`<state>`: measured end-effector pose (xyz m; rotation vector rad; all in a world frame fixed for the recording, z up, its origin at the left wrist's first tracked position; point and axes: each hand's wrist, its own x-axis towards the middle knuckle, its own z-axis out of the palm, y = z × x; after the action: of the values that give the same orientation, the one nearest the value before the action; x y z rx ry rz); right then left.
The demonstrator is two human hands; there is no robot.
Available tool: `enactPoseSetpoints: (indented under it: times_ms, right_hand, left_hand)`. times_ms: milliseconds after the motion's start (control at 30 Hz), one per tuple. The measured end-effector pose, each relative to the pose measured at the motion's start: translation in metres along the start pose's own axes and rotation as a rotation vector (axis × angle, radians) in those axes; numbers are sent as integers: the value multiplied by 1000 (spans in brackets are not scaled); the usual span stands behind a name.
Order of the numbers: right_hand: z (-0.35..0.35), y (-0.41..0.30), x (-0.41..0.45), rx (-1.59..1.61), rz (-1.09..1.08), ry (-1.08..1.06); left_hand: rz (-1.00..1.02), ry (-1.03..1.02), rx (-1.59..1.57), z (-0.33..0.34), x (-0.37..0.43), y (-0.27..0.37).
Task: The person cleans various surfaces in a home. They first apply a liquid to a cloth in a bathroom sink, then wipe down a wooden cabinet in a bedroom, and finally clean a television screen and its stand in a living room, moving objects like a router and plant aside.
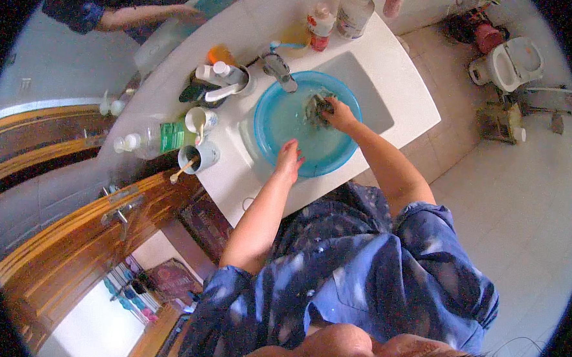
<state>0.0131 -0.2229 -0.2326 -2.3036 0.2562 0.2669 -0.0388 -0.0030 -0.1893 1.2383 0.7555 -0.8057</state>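
Observation:
A round blue plastic basin (261, 128) sits in the white washbasin, holding cloudy water (289, 112). My right hand (339, 114) grips a dark, crumpled wet item (317, 110), perhaps a cloth, at the right side of the basin; its exact kind cannot be made out. Over the basin's near-left rim is my left hand (290, 158), its fingers apart and nothing in it. A chrome faucet (281, 71) reaches over the far rim. No stream from it is plain to see.
Left of the basin stand two cups (208, 156) with toothbrushes, a clear bottle with a green label (172, 136) and a container of white-capped tubes (238, 79). Behind are a red-and-white bottle (320, 27) and a large tub (355, 17). A toilet (508, 64) stands far right.

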Motion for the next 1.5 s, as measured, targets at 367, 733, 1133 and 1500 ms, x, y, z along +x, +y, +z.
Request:
enactPoseSetpoints:
  times_ms: [367,733,1133,1500]
  right_hand:
    - [-3,-24,-35,-376,-67,-515]
    - [-129,-88,-81,-61,-754,-421]
    - [-136,-101,-31,1192,-17,-624]
    - [-204,-154,-29,1383,-332,-1017]
  left_hand:
    - [92,6,71,26,23,-6]
    - [-328,-201,-349,75,-7,60]
    - [-152,-620,-514,124,-137,108]
    - [-28,-914,-995,160,-172,123]
